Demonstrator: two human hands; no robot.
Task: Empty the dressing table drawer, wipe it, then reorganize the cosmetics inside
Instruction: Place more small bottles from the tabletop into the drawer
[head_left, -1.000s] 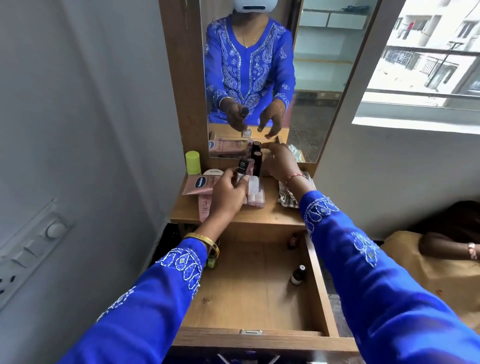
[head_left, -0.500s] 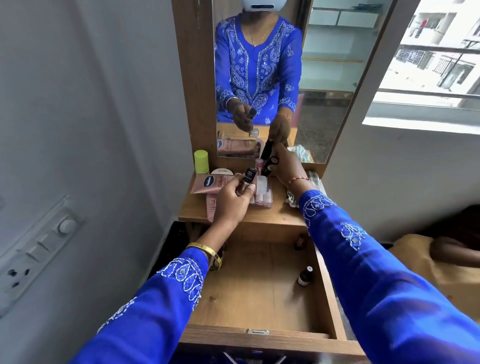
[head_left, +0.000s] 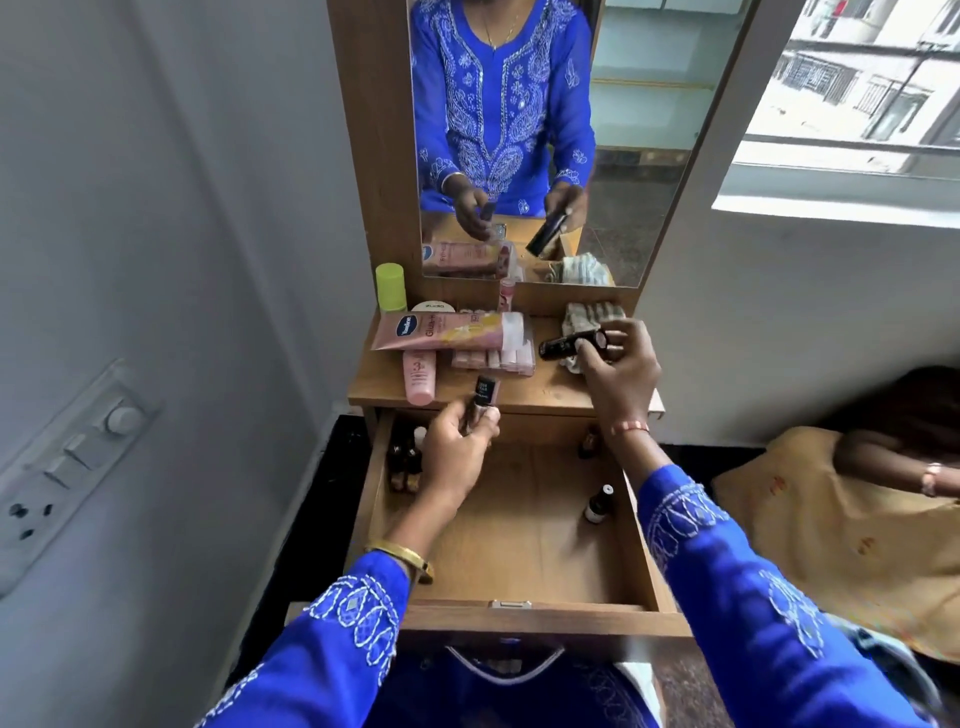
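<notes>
Cosmetics are going back into the drawer (head_left: 519, 608), so this looks like the tidy-up part of the job. The left hand (head_left: 457, 452) is closed around a small dark bottle (head_left: 483, 397), held up over the back edge of the open drawer. The right hand (head_left: 618, 374) is closed around a dark tube (head_left: 571, 344), held above the table top (head_left: 535, 395), just in front of a folded cloth (head_left: 592, 314). The two hands are apart.

Just past the left hand, on the table top, lie a pink tube (head_left: 441, 330), a smaller pink tube (head_left: 420, 376) and a pack of pink things (head_left: 493, 358). A green tube (head_left: 390, 286) stands further back. Under the left hand, in the drawer's left back corner, some small bottles (head_left: 405, 457) stand close together. Below the right wrist, one little bottle (head_left: 597, 503) stands alone by the drawer's right wall.

To do this well, I think each hand should go down slowly and set its thing upright, snug against the ones already standing. Little bottles tip easily, so let go only once the bottom is flat on the wood. Keeping the same kinds together should leave room for the big tubes.
</notes>
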